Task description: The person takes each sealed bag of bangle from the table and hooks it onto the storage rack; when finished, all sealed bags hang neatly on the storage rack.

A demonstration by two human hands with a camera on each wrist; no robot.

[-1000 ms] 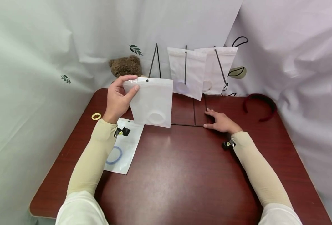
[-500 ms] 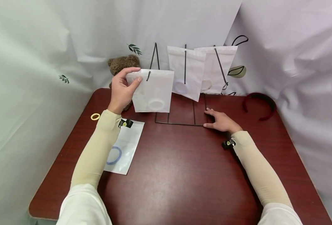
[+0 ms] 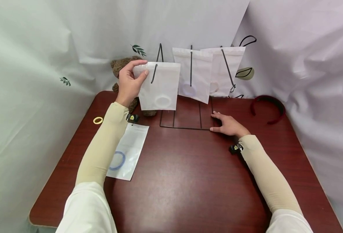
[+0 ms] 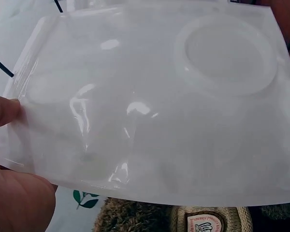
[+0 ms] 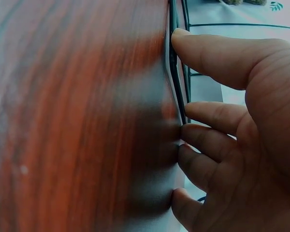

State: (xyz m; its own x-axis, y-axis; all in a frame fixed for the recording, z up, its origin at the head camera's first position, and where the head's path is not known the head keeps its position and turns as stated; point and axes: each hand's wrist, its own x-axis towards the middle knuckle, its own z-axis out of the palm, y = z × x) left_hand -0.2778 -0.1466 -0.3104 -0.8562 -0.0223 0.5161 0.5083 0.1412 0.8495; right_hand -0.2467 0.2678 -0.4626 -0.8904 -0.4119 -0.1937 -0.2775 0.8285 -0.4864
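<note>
My left hand [image 3: 129, 82] pinches the top left corner of a white zip bag [image 3: 152, 97] between thumb and fingers. The left hook [image 3: 154, 75] of a black wire rack [image 3: 186, 128] passes through the bag's top hole. A pale ring [image 4: 227, 55] shows through the bag's lower part. My right hand [image 3: 229, 125] rests at the right front corner of the rack's base, fingers spread, with the thumb [image 5: 198, 48] touching the wire. Two more white bags, the middle one [image 3: 198, 68] and the right one [image 3: 232, 61], hang from the other hooks, each with a ring inside.
A white bag with a blue ring [image 3: 134, 139] lies flat on the dark red table [image 3: 194, 181], partly under my left forearm. A yellow ring [image 3: 98, 120] lies further left. Behind my left hand sits a brown teddy bear [image 3: 119, 66]. A dark red headband [image 3: 268, 98] lies at the right.
My left hand has moved up and away from me with the white bag, and the left hook now comes through its hole. The right hand has stayed on the rack's base.
</note>
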